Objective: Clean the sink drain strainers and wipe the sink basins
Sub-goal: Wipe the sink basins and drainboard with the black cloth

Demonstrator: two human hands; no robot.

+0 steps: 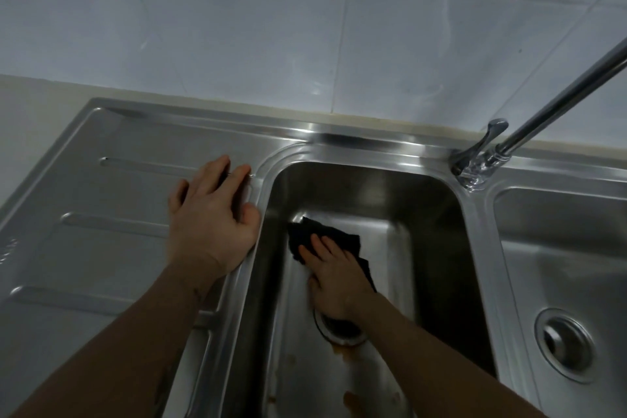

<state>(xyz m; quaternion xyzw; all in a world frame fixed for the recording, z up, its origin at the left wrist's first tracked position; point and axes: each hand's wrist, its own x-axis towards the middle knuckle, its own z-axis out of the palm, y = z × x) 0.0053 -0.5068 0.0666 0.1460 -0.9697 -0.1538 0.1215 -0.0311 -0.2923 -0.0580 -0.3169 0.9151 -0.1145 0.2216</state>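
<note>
My right hand (334,276) presses a dark cloth (339,237) flat against the floor of the left basin (424,214), fingers pointing toward the far left corner. Just behind that wrist lies the left drain (342,332), partly hidden by my arm, with brown stains near it. My left hand (212,214) rests palm down, fingers spread, on the steel drainboard (101,214) at the basin's left rim. In the right basin (559,248) sits a round metal strainer (565,344).
A chrome faucet (488,156) rises from the divider between the basins, its spout (570,92) running up to the right. A pale tiled wall (271,27) stands behind the sink. Rust-coloured marks (349,400) spot the near floor of the left basin.
</note>
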